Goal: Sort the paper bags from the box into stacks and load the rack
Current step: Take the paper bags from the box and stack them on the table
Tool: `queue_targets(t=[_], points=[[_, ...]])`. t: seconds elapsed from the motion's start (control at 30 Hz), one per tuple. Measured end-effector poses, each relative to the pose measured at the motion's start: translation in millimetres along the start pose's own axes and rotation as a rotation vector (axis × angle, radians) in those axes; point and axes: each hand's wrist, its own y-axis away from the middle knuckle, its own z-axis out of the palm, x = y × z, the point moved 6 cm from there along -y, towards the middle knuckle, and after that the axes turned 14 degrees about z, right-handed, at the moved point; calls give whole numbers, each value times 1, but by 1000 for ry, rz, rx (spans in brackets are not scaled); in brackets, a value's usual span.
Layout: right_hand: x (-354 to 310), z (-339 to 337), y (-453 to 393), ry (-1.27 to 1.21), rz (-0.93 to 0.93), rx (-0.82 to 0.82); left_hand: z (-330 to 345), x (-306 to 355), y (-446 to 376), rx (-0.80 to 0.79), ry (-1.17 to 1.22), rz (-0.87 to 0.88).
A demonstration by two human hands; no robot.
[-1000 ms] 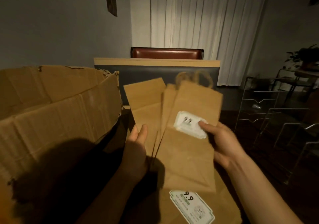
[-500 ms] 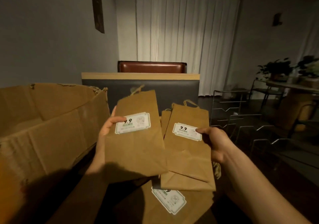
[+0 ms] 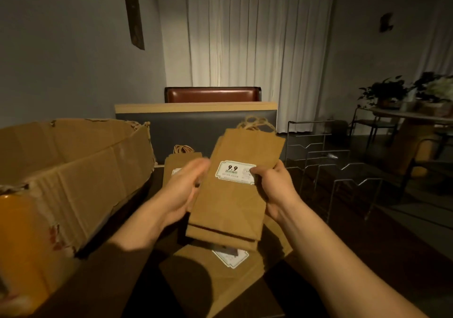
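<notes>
- The box (image 3: pixel 73 170) stands open to the left of both hands, flaps spread, so bags can be drawn out on that side.
- Beyond the left hand a far stack (image 3: pixel 182 163) lies flat, handles pointing away; it looks like one finished sort pile.
- The left hand (image 3: pixel 182 195) sits at the left edge of the held bags; it is blurred, so I cannot tell whether its fingers clasp the paper or only steady it.
- The bags (image 3: pixel 232 195) are upright between the two hands, several layered, labels toward the person, probably so they can be squared and the labels read.
- The right hand (image 3: pixel 272 190) pinches the bags' right edge, thumb on the label (image 3: pixel 235 172), fingers behind, carrying the weight.
- Below the grip a near stack (image 3: pixel 220 276) lies flat, label up; the held bags likely go here or to the rack.
- The rack (image 3: pixel 343 170) of wire dividers stands right of the right hand, within reach, slots bare as far as shown.
</notes>
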Motion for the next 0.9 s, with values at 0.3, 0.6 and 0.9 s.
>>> queue_targets(t=[0.3, 0.6, 0.9], points=[[65, -26, 34, 476, 214, -46, -22, -32, 10, -162, -519, -292], [99, -50, 56, 1276, 210, 255, 0, -70, 37, -281, -702, -484], [107, -61, 49, 949, 225, 199, 9, -83, 54, -178, -230, -562]])
